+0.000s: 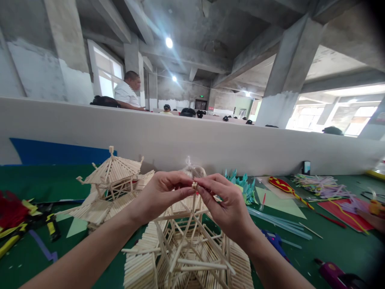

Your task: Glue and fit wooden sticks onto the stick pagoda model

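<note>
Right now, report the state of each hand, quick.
Left hand: fingers pinched shut on a wood bit above the stick model.
Right hand: fingers pinched shut on the same wood bit.

green bench (331,245) carries two stick pavilions (111,188) (186,257), glue gun (275,243), coloured paper strips (319,185), yellow-black pliers (18,230).

Matt pale-wood stick pavilion (186,245)

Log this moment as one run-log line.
hands: left hand and right hand both pinch small wood piece | where: at top of stick model | nearby: second stick pavilion on green table
</note>
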{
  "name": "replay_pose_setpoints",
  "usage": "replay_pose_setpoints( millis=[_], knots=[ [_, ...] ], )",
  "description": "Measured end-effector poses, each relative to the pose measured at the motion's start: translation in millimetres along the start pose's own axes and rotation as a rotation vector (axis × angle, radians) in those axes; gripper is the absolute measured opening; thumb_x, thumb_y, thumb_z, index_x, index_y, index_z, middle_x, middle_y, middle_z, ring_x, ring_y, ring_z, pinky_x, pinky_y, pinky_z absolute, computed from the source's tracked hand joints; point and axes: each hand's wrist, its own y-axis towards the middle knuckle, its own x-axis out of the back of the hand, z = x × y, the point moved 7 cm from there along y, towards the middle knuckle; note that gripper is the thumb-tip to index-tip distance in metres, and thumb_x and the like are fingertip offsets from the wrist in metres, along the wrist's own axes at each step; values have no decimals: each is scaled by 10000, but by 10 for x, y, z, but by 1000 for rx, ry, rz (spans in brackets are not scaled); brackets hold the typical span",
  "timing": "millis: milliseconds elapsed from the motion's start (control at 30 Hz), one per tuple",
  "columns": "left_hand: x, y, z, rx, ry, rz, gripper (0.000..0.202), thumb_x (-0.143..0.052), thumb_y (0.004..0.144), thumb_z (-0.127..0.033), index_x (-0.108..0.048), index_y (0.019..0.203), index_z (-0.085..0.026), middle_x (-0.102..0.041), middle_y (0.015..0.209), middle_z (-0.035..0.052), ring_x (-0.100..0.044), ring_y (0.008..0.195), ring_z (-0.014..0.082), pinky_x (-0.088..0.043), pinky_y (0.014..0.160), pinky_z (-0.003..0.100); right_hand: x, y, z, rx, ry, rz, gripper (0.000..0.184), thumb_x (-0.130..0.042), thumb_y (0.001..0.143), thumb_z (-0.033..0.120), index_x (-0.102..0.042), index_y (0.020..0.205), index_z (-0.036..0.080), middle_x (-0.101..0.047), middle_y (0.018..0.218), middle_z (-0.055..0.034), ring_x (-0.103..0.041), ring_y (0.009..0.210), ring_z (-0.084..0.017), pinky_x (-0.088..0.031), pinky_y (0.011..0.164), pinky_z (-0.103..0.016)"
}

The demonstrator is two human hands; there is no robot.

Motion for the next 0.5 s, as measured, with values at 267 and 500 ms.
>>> replay_pose_setpoints(
  millis=[267,500],
  knots=[
    [-30,-29,7,61,26,92,146,-623,724,-229,-658,851,-167,-581,792,30,-547,730,143,-457,656,266,9,-23,-24,-39,-40,41,275,-467,829,151,-604,1064,192,-606,916,-55,-568,826,-140,-479,730,-293],
    [24,-87,104,103,131,42,224,-639,696,-275,-629,898,-178,-503,726,-5,-486,655,115,-426,584,233,86,-66,-106,-70,-78,10,293,-450,821,154,-566,1085,204,-605,935,-63,-556,817,-154,-465,704,-310]
  ],
)
